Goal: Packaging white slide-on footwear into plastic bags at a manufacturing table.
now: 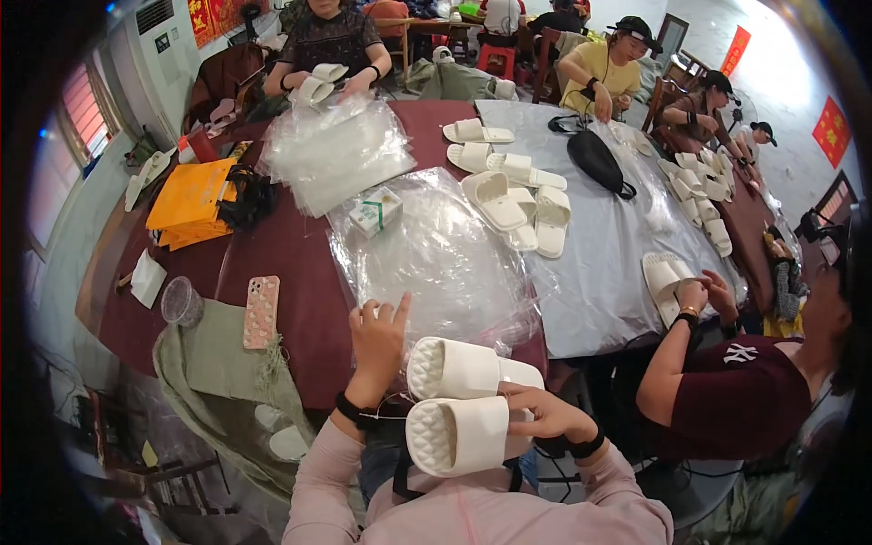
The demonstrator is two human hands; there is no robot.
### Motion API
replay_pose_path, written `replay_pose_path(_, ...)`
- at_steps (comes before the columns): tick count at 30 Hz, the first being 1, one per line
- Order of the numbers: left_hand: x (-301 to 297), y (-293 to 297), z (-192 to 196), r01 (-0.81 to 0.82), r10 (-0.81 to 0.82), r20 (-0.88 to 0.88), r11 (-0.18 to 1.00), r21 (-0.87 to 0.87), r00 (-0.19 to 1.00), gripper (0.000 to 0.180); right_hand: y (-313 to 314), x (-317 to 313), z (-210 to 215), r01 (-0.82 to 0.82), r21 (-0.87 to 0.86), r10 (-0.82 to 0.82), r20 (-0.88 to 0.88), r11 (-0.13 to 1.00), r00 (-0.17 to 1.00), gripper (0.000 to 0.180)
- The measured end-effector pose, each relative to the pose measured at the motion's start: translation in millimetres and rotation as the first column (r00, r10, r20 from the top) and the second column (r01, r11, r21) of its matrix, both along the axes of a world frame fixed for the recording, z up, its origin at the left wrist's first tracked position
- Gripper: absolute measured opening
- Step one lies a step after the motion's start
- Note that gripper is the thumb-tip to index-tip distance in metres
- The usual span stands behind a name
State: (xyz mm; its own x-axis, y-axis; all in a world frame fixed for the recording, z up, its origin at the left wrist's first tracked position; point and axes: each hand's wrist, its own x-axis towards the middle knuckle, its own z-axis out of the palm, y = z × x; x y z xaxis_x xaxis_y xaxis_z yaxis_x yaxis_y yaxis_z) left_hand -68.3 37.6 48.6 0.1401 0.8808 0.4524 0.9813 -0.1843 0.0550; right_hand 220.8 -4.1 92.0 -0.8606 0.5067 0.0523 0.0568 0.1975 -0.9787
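Observation:
Two white slide slippers with quilted footbeds, one slipper [454, 368] above the other slipper [457, 436], lie side by side in front of my body. My right hand [556, 416] grips them at their right side, its fingers over the strap of the lower one. To their left, my left hand [378, 345] is raised with fingers stretched out, its fingertips at the near left edge of a stack of clear plastic bags [445, 272]. It holds nothing that I can see. A thin tie hangs by my left wrist.
Another bag pile [336, 150] and a small green-white box [375, 211] lie farther off. Orange bags [191, 202], a phone [262, 312] and a plastic cup [183, 302] are left. Loose slippers [513, 204] lie ahead. A co-worker's hands [704, 295] handle a slipper close on my right.

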Motion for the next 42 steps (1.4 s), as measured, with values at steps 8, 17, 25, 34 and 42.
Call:
replay_pose_path(8,-20.3,17.7,-5.2,0.095,-0.105,0.129,0.992,0.083,0.986,0.037,4.8,-19.1,-7.3,0.142,0.02,-0.142,0.002,0.99,0.99,0.044)
replay_pose_path(17,2.1,17.4,-9.0,0.172,-0.183,0.035,0.965,0.198,0.983,0.04,11.9,-23.5,-3.5,0.423,0.487,-0.518,0.073,0.764,0.852,0.031)
replay_pose_path(25,2.6,33.8,-14.6,0.303,-0.263,0.292,0.948,-0.1,0.92,0.053,4.1,2.6,4.6,0.299,-0.052,-0.303,-0.163,0.953,0.939,0.032)
replay_pose_path(34,5.5,74.5,-54.7,0.536,-0.46,0.286,0.782,-0.318,0.841,0.043,11.3,-18.9,8.4,0.1,-0.031,-0.103,-0.111,0.994,0.988,0.032)
replay_pose_path(42,3.7,92.9,-55.7,0.463,-0.453,0.162,0.701,-0.543,0.877,0.045,24.0,-4.8,-14.6,0.208,-0.014,-0.208,-0.024,0.978,0.978,0.03)
